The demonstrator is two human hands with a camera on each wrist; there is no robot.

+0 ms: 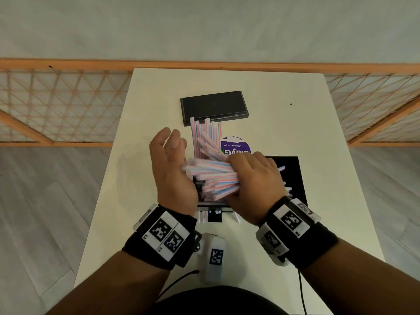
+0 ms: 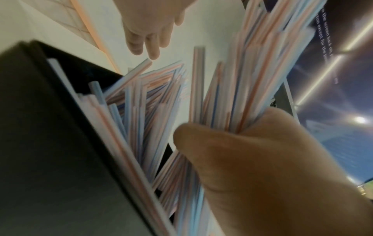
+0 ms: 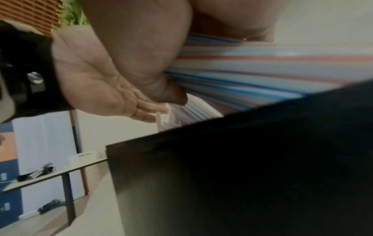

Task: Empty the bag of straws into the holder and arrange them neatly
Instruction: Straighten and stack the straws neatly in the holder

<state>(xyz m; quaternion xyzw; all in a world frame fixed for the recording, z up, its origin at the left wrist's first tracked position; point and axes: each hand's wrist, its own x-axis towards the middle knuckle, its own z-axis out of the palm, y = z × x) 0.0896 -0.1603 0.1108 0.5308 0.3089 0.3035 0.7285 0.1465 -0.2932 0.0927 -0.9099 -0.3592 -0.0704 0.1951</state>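
A thick bundle of striped pink, blue and white straws (image 1: 211, 176) lies crosswise over the black holder (image 1: 212, 204), and my right hand (image 1: 245, 176) grips it from above. Just left of it my left hand (image 1: 169, 142) is open, fingers straight, its palm against the bundle's left ends. More straws (image 1: 204, 133) stick out of the holder toward the far side. In the left wrist view the left hand's fingers (image 2: 149, 32) hang straight above the straws (image 2: 141, 103) in the holder (image 2: 50, 127). The right wrist view shows the gripped bundle (image 3: 262, 68) above the holder wall (image 3: 242, 159).
A flat black lid (image 1: 213, 108) lies on the white table (image 1: 295, 123) beyond the holder. A purple round label (image 1: 237, 145) shows behind the straws. A dark screen (image 1: 293, 176) lies to the right. A white device (image 1: 213, 255) sits near the front edge.
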